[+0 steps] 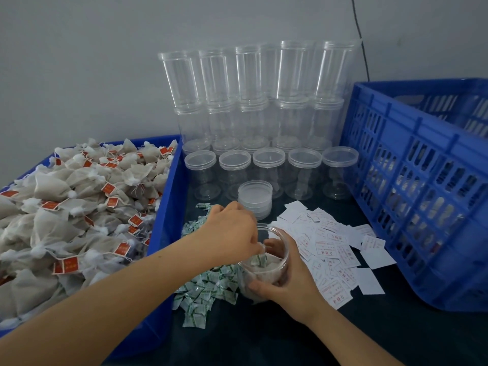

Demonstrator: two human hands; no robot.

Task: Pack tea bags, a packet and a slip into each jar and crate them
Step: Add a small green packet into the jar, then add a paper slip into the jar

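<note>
Head view: left hand pinches a green-printed packet into the open jar, which the right hand grips on the counter. Tea bags are in; slip, lid, and blue crate remain.

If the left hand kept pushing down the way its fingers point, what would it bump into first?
The left hand pinches a small green-and-white packet inside the open jar. Going straight down, it would probably meet the tea bags in the jar first, though depth is hard to judge.
</note>
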